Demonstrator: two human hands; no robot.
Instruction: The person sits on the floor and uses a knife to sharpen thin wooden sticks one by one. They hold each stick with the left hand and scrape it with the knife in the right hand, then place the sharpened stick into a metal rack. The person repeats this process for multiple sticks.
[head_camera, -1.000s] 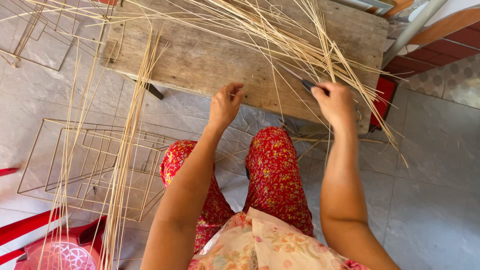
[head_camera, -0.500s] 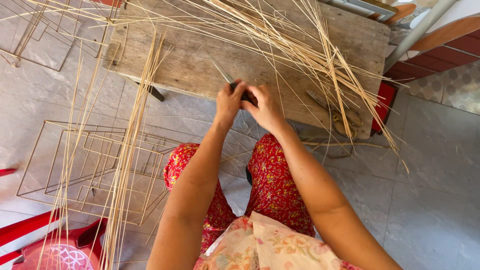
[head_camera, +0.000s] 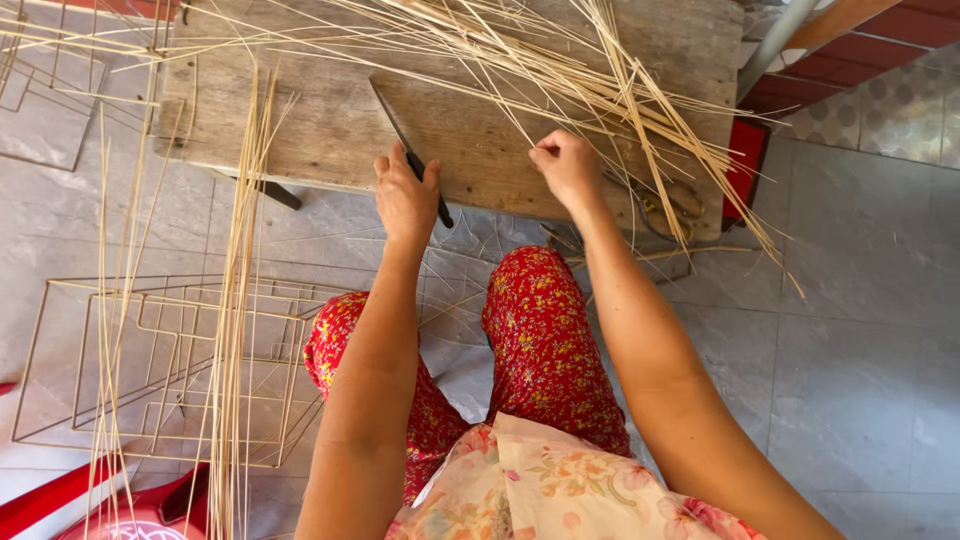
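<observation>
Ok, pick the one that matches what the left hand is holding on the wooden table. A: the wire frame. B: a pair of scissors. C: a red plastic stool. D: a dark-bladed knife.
D: the left hand grips a dark-bladed knife that lies across the wooden table, its blade pointing away from the person.

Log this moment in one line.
left hand: grips knife | right hand: pinches bamboo strips | wooden bench

A wooden table (head_camera: 300, 130) stands ahead of the seated person's knees. A loose pile of thin strips (head_camera: 560, 70) lies across its far and right part. The left hand (head_camera: 405, 195) rests at the near edge on a knife (head_camera: 410, 150); the right hand (head_camera: 565, 165) is to its right, among the strips. A wire frame (head_camera: 150, 370) lies on the floor to the left, with more strips (head_camera: 235, 330) over it.
</observation>
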